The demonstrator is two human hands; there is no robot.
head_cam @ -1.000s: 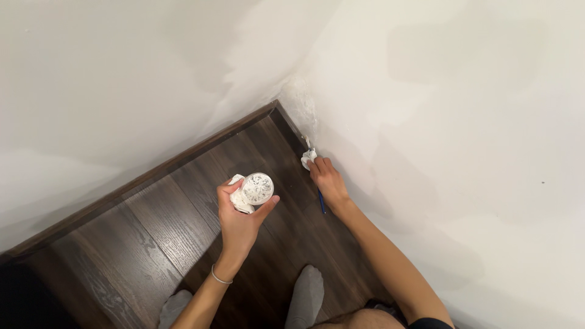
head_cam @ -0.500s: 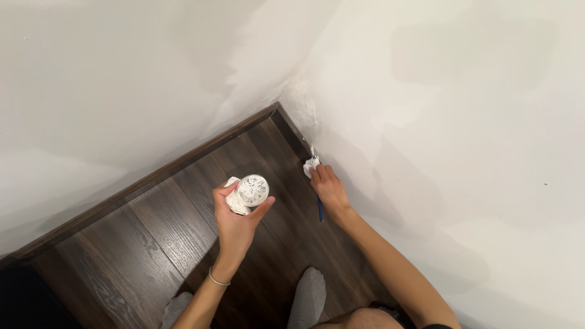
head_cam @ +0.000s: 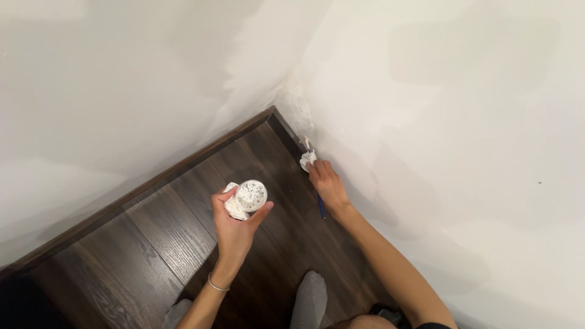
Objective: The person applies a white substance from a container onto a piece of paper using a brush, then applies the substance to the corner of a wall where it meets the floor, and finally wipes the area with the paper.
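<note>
The scene is evenly and softly lit, bright on the white walls (head_cam: 439,91) and dimmer over the dark wood floor (head_cam: 140,244), whose lower left corner falls almost black. Broad grey shadows lie on both walls, one spreading beside the right hand (head_cam: 328,183) and its forearm. There is no strong glare. Focus is fairly sharp throughout, with slight softness and wide-angle bending toward the edges.
</note>
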